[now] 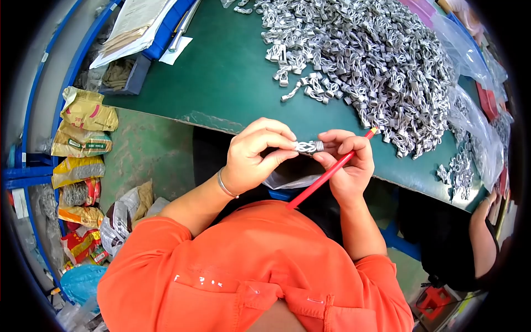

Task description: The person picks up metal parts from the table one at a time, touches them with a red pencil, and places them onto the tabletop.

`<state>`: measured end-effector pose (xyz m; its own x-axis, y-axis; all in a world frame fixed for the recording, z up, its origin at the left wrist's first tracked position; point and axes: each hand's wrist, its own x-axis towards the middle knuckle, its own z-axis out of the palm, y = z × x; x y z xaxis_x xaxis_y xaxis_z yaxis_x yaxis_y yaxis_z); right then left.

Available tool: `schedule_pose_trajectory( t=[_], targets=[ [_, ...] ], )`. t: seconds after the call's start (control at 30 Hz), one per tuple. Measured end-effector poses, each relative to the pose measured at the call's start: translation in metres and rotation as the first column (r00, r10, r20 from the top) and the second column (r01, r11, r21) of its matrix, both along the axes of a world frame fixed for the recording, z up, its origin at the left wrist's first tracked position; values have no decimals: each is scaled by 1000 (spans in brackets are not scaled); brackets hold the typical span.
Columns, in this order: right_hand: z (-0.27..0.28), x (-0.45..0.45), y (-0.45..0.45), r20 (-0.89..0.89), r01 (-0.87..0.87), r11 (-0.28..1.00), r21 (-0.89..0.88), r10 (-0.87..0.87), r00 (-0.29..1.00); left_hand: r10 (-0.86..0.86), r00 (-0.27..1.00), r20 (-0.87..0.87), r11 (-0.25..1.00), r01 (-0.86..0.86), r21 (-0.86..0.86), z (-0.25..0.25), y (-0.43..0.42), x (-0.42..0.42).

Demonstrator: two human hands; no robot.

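Note:
A small silver-grey part point(307, 146) with twisted loops and a ribbed end is held level between my two hands, just off the table's front edge. My left hand point(255, 152) pinches its looped end between thumb and fingers. On the other side, my right hand point(349, 166) grips the ribbed end with its fingertips. A red pencil point(321, 181) also rests in my right hand, its tip pointing up and away to the right. Below the part, a clear plastic bag point(293, 181) hangs open near my lap, partly hidden by my hands.
A big heap of similar grey parts point(376, 66) covers the right of the green table point(221, 72). Clear plastic bags point(478, 133) lie at its right edge, by another person's arm point(482, 243). Papers point(135, 25) and a grey bin point(135, 77) stand left; filled sacks point(83, 141) line the floor.

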<state>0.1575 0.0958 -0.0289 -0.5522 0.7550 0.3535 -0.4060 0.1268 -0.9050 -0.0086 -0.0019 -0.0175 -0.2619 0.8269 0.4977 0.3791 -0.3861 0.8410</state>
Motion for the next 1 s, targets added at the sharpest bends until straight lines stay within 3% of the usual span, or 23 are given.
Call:
schedule_pose_trajectory(
  t=[0.1, 0.3, 0.37, 0.4, 0.5, 0.63, 0.67, 0.73, 0.77, 0.8, 0.83, 0.87, 1.0],
  targets=[
    [-1, 0, -2, -19, -17, 999, 32, 18, 1000, 22, 989, -150, 997, -11, 74, 4, -3, 0],
    [-3, 3, -4, -14, -22, 999, 49, 23, 1000, -44, 997, -67, 999, 46, 27, 6, -10, -3],
    [-4, 5, -2, 65, -4, 980, 201, -9, 998, 15, 991, 133, 1000, -16, 1, 2, -10, -3],
    [-1, 6, -3, 121, -13, 975, 221, -14, 993, 92, 995, 27, 996, -92, 12, 0, -5, -7],
    [10, 3, 4, 248, -110, 847, 521, -27, 968, 277, 935, -222, 953, -297, -63, 11, 15, -12],
    [8, -1, 3, 249, -39, 887, 460, -87, 964, 317, 781, -539, 905, -419, -74, 1, 44, -25],
    [7, 1, 2, 247, -41, 886, 462, -85, 965, 321, 779, -539, 904, -421, -70, -1, 43, -27],
    [7, 6, 3, 312, 12, 948, 317, -117, 943, 238, 938, -250, 916, -303, -264, 2, 44, -25],
    [8, 5, 3, 278, 58, 957, 284, -140, 950, 227, 974, -16, 932, -222, -285, 3, 42, -20],
    [4, 3, 5, 210, 78, 974, 214, -124, 970, 221, 975, -16, 934, -216, -283, 6, 39, -18],
    [4, 3, 5, 211, 107, 989, 98, -126, 969, 158, 942, 295, 916, -28, -401, 10, 33, -18],
    [7, 2, 4, 212, 132, 991, -21, -124, 969, 129, 804, 581, 874, 185, -450, 14, 28, -17],
    [15, -1, 10, 153, 8, 959, -284, 37, 988, 106, 733, 672, 863, 269, -429, 15, 17, -7]
  ],
)
